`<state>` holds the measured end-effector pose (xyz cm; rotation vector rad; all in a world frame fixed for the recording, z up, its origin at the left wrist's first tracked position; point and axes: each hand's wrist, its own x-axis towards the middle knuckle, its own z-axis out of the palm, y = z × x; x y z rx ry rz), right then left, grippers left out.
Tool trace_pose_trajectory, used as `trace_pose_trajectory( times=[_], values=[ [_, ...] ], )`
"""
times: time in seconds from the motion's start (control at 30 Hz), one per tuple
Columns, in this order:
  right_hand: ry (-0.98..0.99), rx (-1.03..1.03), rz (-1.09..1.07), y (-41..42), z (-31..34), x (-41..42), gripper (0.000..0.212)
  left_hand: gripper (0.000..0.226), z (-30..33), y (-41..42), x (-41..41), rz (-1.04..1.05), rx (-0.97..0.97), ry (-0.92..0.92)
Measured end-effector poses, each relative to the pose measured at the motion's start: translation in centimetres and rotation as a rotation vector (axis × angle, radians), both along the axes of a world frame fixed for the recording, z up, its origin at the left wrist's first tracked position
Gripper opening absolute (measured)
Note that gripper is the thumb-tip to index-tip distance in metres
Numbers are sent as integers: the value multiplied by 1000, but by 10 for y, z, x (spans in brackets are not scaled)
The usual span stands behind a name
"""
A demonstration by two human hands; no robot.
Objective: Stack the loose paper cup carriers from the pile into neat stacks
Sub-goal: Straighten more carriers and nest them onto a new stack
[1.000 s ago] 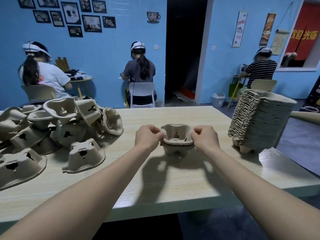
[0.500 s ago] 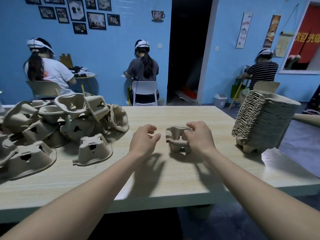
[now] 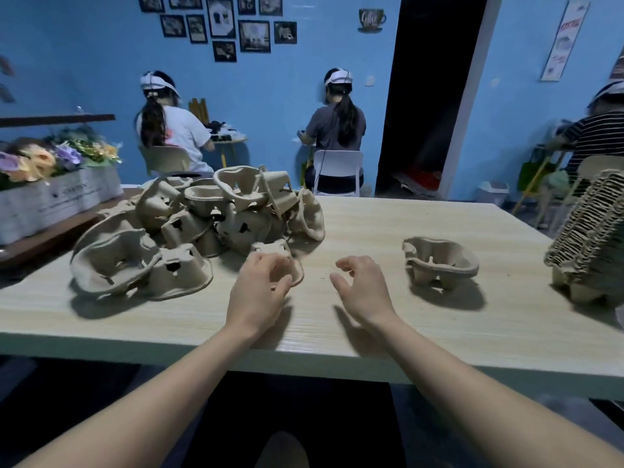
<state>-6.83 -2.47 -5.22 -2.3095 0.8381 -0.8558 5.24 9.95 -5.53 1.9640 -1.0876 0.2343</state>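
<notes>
1. My left hand (image 3: 260,288) reaches the upturned carrier (image 3: 282,253) at the pile's (image 3: 202,224) near edge, fingers curled loosely, no firm hold visible; I should grip its rim squarely.
2. My right hand (image 3: 363,292) hovers half-curled, holding nothing.
3. On the counter (image 3: 371,224), a started stack (image 3: 440,261) sits at three o'clock, the tall stack (image 3: 587,238) beyond; nothing lies between.

both my forearms reach forward, bare, side by side. my left hand (image 3: 260,288) is raised with its fingers curled inward, thumb toward the fingertips; whether it pinches anything i cannot tell. my right hand (image 3: 359,288) hovers just beside it, fingers loosely curled and spread, gripping nothing.
</notes>
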Motion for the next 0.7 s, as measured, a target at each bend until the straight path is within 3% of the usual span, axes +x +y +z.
trace_pose_trajectory(
  times=[0.27,0.57,0.7],
  values=[
    [7,37,48,14,-13,45,31,37,-11,16,42,144,33,4],
    [-2,4,117,5,-15,81,38,27,-18,8,50,58,67,33],
    [-44,48,108,2,-18,79,31,32,-17,9,47,12,74,49]
  ],
)
